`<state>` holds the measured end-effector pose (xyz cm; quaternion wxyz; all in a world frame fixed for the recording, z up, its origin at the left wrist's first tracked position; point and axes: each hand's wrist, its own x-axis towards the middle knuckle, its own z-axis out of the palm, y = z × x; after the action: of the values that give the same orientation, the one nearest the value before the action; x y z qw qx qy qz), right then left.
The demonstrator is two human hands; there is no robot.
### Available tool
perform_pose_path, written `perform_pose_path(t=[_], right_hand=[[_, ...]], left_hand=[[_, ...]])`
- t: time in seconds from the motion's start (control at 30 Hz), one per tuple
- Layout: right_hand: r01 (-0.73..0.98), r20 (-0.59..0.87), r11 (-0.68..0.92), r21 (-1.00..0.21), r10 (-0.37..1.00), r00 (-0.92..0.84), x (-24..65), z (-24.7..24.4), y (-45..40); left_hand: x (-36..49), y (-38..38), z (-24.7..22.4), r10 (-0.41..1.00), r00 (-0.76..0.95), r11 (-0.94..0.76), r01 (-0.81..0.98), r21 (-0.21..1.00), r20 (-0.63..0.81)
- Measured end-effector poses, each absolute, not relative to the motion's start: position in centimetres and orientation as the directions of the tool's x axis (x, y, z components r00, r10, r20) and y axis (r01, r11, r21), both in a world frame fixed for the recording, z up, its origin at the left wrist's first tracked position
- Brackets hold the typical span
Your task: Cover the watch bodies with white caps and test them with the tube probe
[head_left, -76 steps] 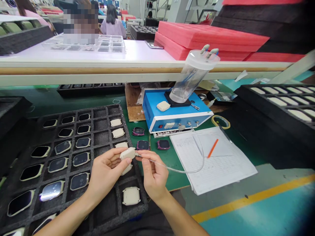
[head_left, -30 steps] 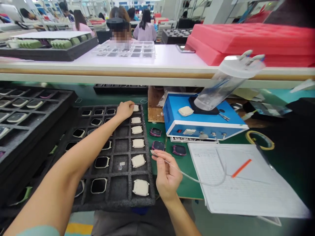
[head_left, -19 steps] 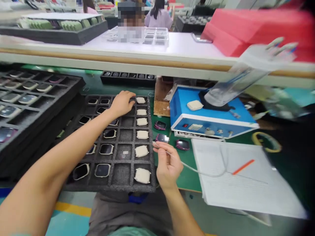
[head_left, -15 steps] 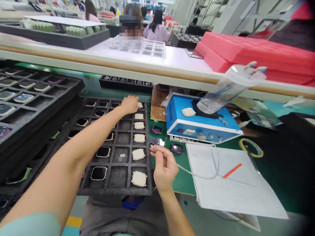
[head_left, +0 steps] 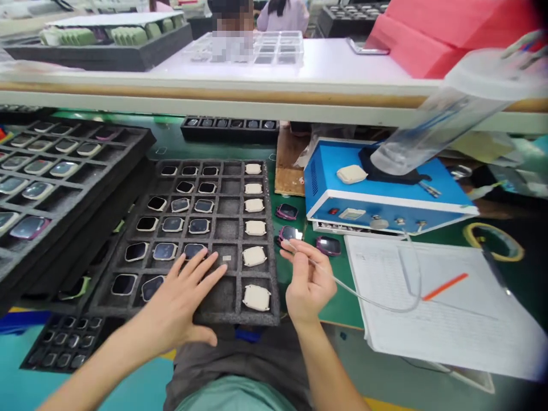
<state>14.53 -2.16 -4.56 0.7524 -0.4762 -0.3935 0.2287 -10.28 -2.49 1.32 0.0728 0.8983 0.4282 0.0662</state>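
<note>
Clear tube (head_left: 363, 297): thin and flexible, pinched near its tip between thumb and forefinger of the right hand (head_left: 309, 281); the other fingers are loosely curled. It loops across the paper log sheet (head_left: 449, 319) back to the front of the blue tester box (head_left: 377, 200). The tip sits just above the green tabletop (head_left: 338, 308), near a purple-rimmed watch body (head_left: 289, 233).

Left hand (head_left: 182, 302): fingers spread flat, holding nothing, hovering over or lightly on the near rows of the black foam tray (head_left: 231, 311). Fingertips are close to a dark-screened watch unit (head_left: 193, 250) and an empty cell with a small chip of something in it (head_left: 226, 258). A column of cream watch backs (head_left: 254, 256) runs down the tray's right side.

Risks, as I judge them:
- Spread fingers could smear or nudge the screens below.
- Slack tube could snag the orange pen (head_left: 444, 286) or drag the sheet if pulled.
- The tilted clear cylinder (head_left: 445, 123) on the tester looks easily knocked.

Versus half a second ago: the left arm was stretched to the tray's far right corner, at the top cream back; it has now drawn back to the near rows, fingers fanned. Right-hand pinch on the tube is unchanged.
</note>
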Motion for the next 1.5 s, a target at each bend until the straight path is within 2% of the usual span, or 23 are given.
perform_pose_path(t=[0.07,0.17,0.27,0.37,0.53,0.6,0.67,0.73,0.77,0.83,0.9,0.97,1.03,1.2,1.5], right_hand=[[0.048,0.382,0.442,-0.896,0.710,0.592,14.5,-4.5,-2.2],[0.089,0.385,0.425,-0.901,0.684,0.619,14.6,-4.5,-2.3],[0.102,0.380,0.411,-0.906,0.682,0.624,14.7,-4.5,-2.4],[0.112,0.378,0.397,-0.911,0.693,0.614,14.8,-4.5,-2.3],[0.121,0.403,0.416,-0.901,0.702,0.587,14.8,-4.7,-2.3],[0.117,0.414,0.430,-0.895,0.705,0.575,14.8,-4.7,-2.3],[0.121,0.433,0.449,-0.886,0.703,0.565,14.8,-4.8,-2.3],[0.136,0.468,0.478,-0.868,0.693,0.548,14.9,-4.9,-2.2],[0.145,0.488,0.495,-0.857,0.688,0.537,14.9,-5.0,-2.2],[0.157,0.521,0.522,-0.839,0.681,0.515,14.9,-5.2,-2.1],[0.163,0.542,0.540,-0.826,0.680,0.494,15.0,-5.4,-2.1],[0.172,0.564,0.557,-0.813,0.679,0.470,15.1,-5.6,-2.1],[0.195,0.587,0.564,-0.802,0.685,0.431,15.3,-5.7,-2.0],[0.186,0.608,0.582,-0.792,0.722,0.332,15.7,-5.5,-1.8],[0.118,0.600,0.598,-0.793,0.733,0.321,15.7,-5.6,-1.7]], left_hand=[[-10.5,-4.8,-0.2,0.806,0.590,-0.591,0.794,0.142,0.048],[-9.0,-4.5,-1.1,0.810,0.582,-0.585,0.795,0.159,0.070],[-8.5,-3.5,-0.3,0.810,0.568,-0.587,0.783,0.208,0.146],[-10.0,-3.7,1.1,0.825,0.535,-0.564,0.799,0.206,0.184],[-11.5,-4.1,2.9,0.798,0.594,-0.602,0.794,0.088,0.104],[-11.3,-3.8,3.5,0.796,0.603,-0.606,0.791,0.082,0.060],[-10.9,-3.5,3.9,0.823,0.563,-0.567,0.804,0.180,0.075],[-9.8,-3.1,3.9,0.896,0.416,-0.442,0.792,0.421,0.158],[-8.9,-2.9,3.7,0.932,0.313,-0.359,0.730,0.582,0.182],[-6.2,-2.3,2.8,0.978,0.144,-0.202,0.487,0.850,0.149],[-3.1,-1.7,1.6,0.993,0.084,-0.095,0.243,0.965,0.077],[-0.4,-1.2,0.5,0.998,0.061,-0.037,0.112,0.993,0.030],[1.2,-0.9,-0.4,0.999,0.040,-0.015,0.076,0.997,0.012],[1.5,-0.7,-0.8,0.997,0.051,-0.062,0.090,0.994,0.058],[1.5,-0.8,-0.9,0.996,0.043,-0.084,0.107,0.991,0.080]])
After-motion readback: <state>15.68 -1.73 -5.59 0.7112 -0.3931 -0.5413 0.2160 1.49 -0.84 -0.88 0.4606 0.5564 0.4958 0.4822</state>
